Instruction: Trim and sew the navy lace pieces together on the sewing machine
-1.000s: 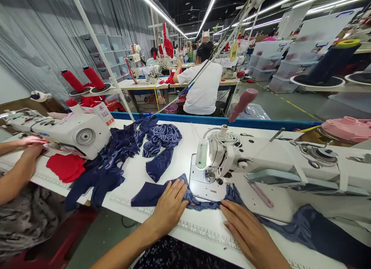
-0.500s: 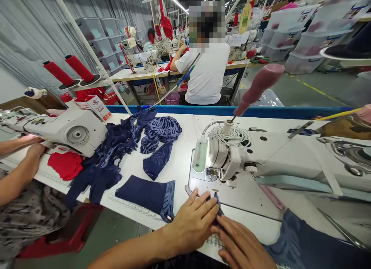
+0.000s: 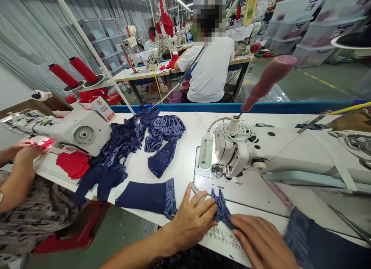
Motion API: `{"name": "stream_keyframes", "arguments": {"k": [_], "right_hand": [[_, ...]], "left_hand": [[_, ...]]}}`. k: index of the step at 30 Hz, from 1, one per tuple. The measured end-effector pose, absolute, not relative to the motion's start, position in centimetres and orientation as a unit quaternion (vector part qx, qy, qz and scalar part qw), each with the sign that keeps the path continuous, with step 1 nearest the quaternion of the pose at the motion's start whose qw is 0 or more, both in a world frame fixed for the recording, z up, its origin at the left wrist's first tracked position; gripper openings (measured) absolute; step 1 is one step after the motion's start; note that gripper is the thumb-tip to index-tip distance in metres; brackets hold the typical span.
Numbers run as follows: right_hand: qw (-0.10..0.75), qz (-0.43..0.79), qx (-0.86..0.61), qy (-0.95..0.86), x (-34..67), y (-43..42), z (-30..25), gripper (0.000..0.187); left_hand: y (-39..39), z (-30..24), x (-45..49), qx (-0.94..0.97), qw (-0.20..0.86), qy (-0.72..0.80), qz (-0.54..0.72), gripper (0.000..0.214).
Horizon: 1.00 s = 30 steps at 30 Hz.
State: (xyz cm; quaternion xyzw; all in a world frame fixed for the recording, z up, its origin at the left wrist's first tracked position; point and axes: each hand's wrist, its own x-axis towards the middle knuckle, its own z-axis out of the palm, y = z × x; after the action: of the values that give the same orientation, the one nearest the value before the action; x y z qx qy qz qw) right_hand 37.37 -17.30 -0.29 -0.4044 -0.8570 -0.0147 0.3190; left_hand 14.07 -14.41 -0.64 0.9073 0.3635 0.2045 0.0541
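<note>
My left hand [image 3: 193, 219] lies on the white table edge with its fingertips pinching a small strip of navy lace [image 3: 220, 209]. My right hand [image 3: 262, 242] meets it from the right, fingers closed on the same strip. The strip stands bunched up between the two hands, just in front of the sewing machine [image 3: 261, 157] and its needle plate [image 3: 216, 180]. A flat navy fabric piece with a lace edge [image 3: 147, 197] lies left of my left hand. More navy fabric [image 3: 319, 242] lies right of my right hand.
A heap of navy lace pieces [image 3: 130, 145] lies at the table's middle. At the left a co-worker's hands [image 3: 24, 151] work red fabric [image 3: 72, 164] at another machine [image 3: 69, 130]. Red thread cones [image 3: 72, 72] stand behind. A person in white [image 3: 210, 68] sits beyond.
The flat navy piece was laid off to the left. My hands came together and lifted a small lace strip, which now stands bunched between my fingers. The view moved closer and lower.
</note>
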Motion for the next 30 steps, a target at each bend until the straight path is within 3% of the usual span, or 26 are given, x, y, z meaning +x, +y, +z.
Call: {"name": "stream_keyframes", "arguments": {"k": [8, 24, 30], "right_hand": [[0.281, 0.022, -0.559, -0.78, 34.5, -14.3, -0.5, 0.024], [0.311, 0.006, -0.528, -0.79, 33.3, -13.9, -0.9, 0.019], [0.387, 0.015, -0.517, -0.763, 33.1, -13.7, -1.1, 0.011]], "left_hand": [[-14.4, -0.7, 13.9, 0.904, 0.049, 0.372, 0.204, 0.033], [-14.6, -0.1, 13.7, 0.889, 0.091, 0.398, 0.207, 0.039], [-14.6, 1.3, 14.8, 0.774, 0.204, 0.497, 0.335, 0.028]]}}
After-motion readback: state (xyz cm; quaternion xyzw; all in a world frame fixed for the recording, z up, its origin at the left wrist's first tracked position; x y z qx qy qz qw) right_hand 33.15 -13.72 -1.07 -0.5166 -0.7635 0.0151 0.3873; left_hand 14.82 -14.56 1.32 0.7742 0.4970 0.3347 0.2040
